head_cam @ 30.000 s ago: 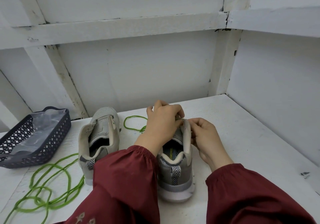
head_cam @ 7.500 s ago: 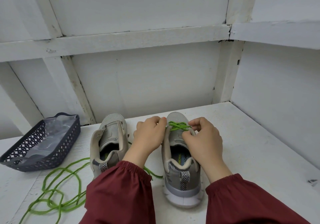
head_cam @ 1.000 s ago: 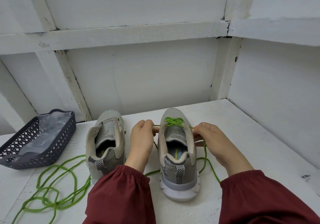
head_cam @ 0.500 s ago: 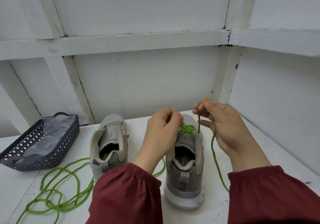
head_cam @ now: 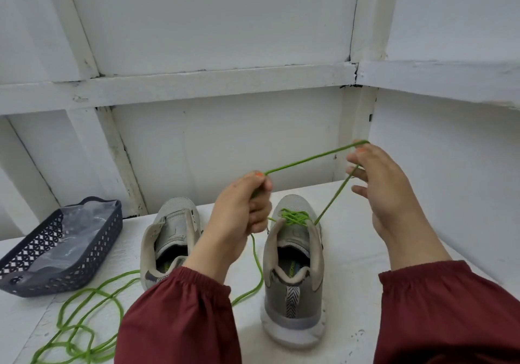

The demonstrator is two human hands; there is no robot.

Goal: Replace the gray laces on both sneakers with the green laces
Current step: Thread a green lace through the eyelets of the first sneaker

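Two grey sneakers stand heel-toward-me on the white shelf. The right sneaker (head_cam: pixel 294 279) has a green lace (head_cam: pixel 297 217) crossed through its front eyelets. The left sneaker (head_cam: pixel 168 239) has no lace in view. My left hand (head_cam: pixel 239 217) is raised above the shoes and grips one strand of the green lace. My right hand (head_cam: pixel 377 189) is held higher to the right, the lace looped over its fingertips and running taut down to the right sneaker. A slack strand hangs from my left hand to the shelf.
A second green lace (head_cam: pixel 81 315) lies in loose coils at the front left of the shelf. A dark lattice basket (head_cam: pixel 92 251) lined with clear plastic stands at the left. White walls close the back and right side.
Both hands have risen and moved apart, drawing the green lace taut between them above the right sneaker. The right hand went up and to the right.
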